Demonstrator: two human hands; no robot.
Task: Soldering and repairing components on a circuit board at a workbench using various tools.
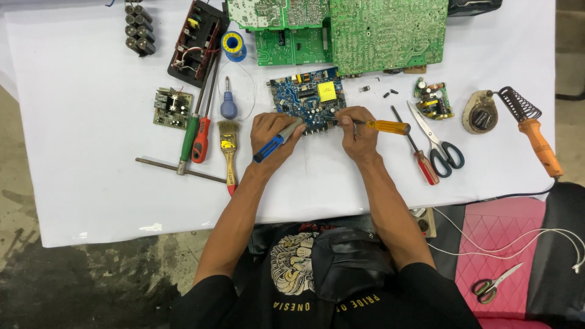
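Observation:
A blue circuit board (308, 94) with a yellow component lies on the white table (91, 152). My left hand (272, 135) grips a blue-handled soldering iron (275, 141), its tip toward the board's near edge. My right hand (358, 131) holds a slim metal tool at the board's near right edge. A yellow-handled screwdriver (385, 127) lies just beside that hand; whether the hand holds it I cannot tell.
Large green circuit boards (365, 30) lie at the back. Left of me: a brush (228, 149), red and green screwdrivers (196, 134), solder spool (233, 44), small board (173, 108). Right: scissors (440, 140), red screwdriver (420, 159), orange-handled soldering iron on its stand (529, 125).

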